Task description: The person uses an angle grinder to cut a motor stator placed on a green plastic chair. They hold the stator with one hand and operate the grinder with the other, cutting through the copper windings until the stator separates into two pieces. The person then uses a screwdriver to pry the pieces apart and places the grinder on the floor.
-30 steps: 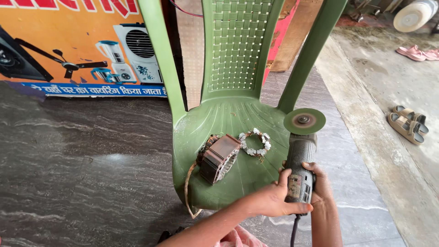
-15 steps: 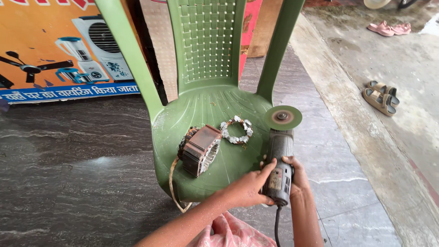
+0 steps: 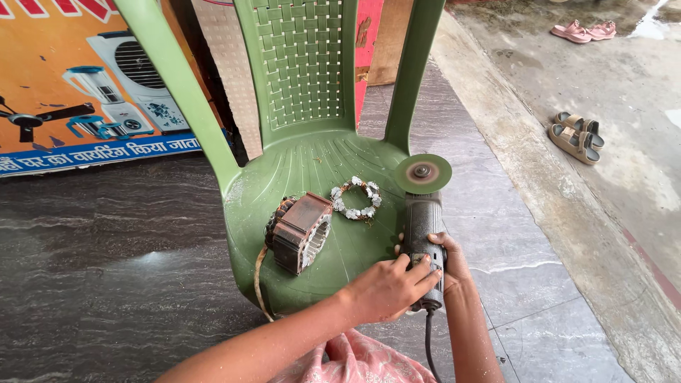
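Observation:
An angle grinder [image 3: 423, 227] with a green disc [image 3: 422, 174] lies at the right edge of a green plastic chair [image 3: 312, 167] seat. My left hand [image 3: 389, 287] wraps over the grinder's grey body from the left. My right hand [image 3: 448, 257] grips it from the right, near the cord end. A rusty brown motor stator [image 3: 299, 231] with copper windings rests on the seat, left of the grinder. A small ring of whitish wire bundles [image 3: 356, 198] lies between the stator and the disc.
The chair stands on a dark marble floor [image 3: 99, 262]. An orange poster [image 3: 71, 92] leans at the back left. Tan sandals [image 3: 576, 136] and pink sandals [image 3: 587, 31] lie on the concrete at right. Pink cloth [image 3: 355, 362] covers my lap.
The view has shifted slightly, so the chair and tool sit a little lower and to the right. Both hands keep their grip on the grinder; the stator and ring have not moved.

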Motion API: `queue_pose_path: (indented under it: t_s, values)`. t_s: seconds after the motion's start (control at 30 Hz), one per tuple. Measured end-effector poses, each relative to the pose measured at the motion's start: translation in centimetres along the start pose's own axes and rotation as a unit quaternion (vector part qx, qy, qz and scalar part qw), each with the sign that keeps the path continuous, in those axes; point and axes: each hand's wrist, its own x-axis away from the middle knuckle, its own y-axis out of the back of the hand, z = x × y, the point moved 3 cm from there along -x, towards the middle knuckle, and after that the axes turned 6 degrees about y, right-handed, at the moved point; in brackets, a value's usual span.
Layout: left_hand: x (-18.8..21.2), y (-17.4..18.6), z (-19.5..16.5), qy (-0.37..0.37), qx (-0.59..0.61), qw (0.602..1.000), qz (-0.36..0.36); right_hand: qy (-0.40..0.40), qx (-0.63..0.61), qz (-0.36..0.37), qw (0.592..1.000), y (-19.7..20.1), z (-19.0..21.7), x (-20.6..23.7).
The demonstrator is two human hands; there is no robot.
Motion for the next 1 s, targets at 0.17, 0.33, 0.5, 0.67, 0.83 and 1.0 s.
queue_pose_path:
  t_s: [0.17, 0.33, 0.5, 0.67, 0.83, 1.0]
  values:
    - [-0.1, 0.0, -0.1, -0.061, -0.066, 0.995, -0.031, -0.023, -0.024, 0.018, 0.999, 0.1, 0.1, -0.1]
    - [-1.2, -0.6, -0.2, -0.097, -0.075, 0.992, -0.015, -0.016, -0.044, 0.051, 0.998, 0.5, 0.1, -0.2]
    - [-1.5, -1.0, -0.4, -0.086, -0.069, 0.994, -0.008, -0.031, -0.059, 0.080, 0.995, 0.6, 0.3, -0.2]
    - [-1.6, -0.7, -0.2, -0.076, -0.057, 0.995, -0.022, -0.021, -0.048, 0.082, 0.995, 0.4, 0.3, 0.0]
    - [-2.0, -0.8, -0.2, -0.065, -0.035, 0.997, -0.038, -0.036, -0.054, 0.081, 0.995, -0.6, 0.3, 0.4]
    - [-2.3, -1.7, 0.3, -0.061, -0.022, 0.998, 0.001, -0.046, -0.019, 0.056, 0.997, -1.2, 0.6, 0.4]
